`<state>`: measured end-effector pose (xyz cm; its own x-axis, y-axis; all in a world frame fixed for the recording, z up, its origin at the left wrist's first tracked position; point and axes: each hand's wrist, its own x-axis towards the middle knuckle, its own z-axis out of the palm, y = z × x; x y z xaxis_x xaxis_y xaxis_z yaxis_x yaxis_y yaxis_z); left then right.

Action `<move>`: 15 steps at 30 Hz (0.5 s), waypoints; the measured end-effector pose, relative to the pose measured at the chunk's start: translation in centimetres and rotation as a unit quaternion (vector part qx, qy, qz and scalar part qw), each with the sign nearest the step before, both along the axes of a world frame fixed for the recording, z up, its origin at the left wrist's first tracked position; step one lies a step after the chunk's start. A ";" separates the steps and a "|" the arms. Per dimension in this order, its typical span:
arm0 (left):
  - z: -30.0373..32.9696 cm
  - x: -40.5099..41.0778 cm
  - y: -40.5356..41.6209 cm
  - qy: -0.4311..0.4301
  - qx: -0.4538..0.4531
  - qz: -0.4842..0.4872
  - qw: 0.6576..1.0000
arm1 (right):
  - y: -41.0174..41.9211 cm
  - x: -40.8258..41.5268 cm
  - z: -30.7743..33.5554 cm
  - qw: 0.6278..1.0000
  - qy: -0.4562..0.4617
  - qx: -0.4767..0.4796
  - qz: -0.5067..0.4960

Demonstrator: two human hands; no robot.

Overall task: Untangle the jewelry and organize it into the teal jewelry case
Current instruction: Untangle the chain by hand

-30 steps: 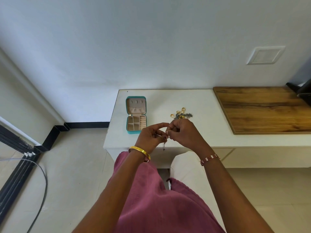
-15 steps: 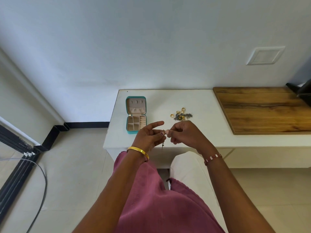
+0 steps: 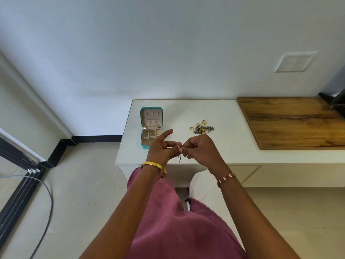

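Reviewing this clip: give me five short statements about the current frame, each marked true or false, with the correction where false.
1. The teal jewelry case lies open on the white table. True.
2. Both hands pinch a small jewelry piece between them. True: the left hand and right hand meet at it, and part of it dangles below.
3. The jewelry pile lies inside the case. False: it lies on the table, to the right of the case.
4. The left wrist wears a gold bangle. True.
5. The wooden board lies to the left of the case. False: it lies on the right.
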<state>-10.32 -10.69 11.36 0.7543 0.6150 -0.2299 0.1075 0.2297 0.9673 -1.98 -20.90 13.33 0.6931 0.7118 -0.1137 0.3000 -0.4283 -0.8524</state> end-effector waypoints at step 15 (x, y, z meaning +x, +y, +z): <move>-0.4 -0.2 -0.3 -0.006 -0.014 0.032 0.999 | 0.4 -0.5 -0.3 0.999 0.005 0.011 -0.032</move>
<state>-10.56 -10.98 10.93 0.7165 0.6552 -0.2394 0.0804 0.2634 0.9613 -2.47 -20.46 13.06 0.7358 0.6689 -0.1055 0.2641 -0.4269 -0.8649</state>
